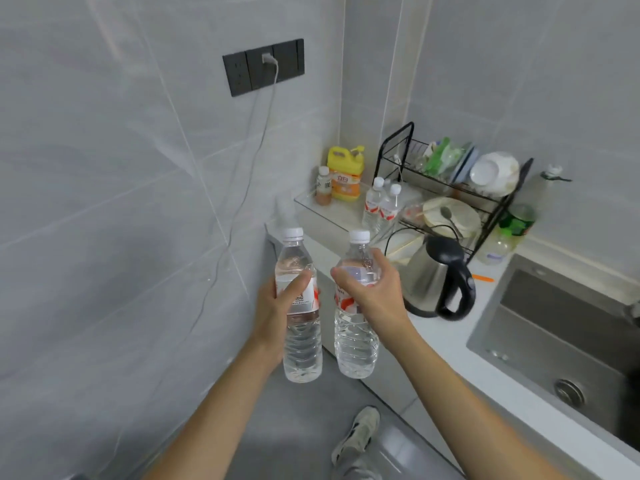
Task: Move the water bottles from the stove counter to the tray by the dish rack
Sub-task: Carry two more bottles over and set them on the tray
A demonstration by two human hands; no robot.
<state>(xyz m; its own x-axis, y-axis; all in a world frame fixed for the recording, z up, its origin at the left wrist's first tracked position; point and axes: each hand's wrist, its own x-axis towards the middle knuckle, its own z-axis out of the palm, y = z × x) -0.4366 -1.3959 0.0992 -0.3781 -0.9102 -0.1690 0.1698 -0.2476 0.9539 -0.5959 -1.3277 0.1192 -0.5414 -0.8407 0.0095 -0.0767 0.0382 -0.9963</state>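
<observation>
Mid-carry: left hand [277, 306] gripping one bottle [300, 327], right hand [372, 289] gripping another bottle [355, 337], both upright in air; next, setting down on tray [311, 202] beside dish rack [450, 188].

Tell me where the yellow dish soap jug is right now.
In the head view, the yellow dish soap jug stands in the far corner of the counter, on the clear tray, between a small white-capped bottle and the black wire dish rack.

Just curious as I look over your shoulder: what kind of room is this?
Most likely a small home kitchen: a steel sink set in the counter, a dish rack holding plates and bowls, and an electric kettle beside it.
</observation>
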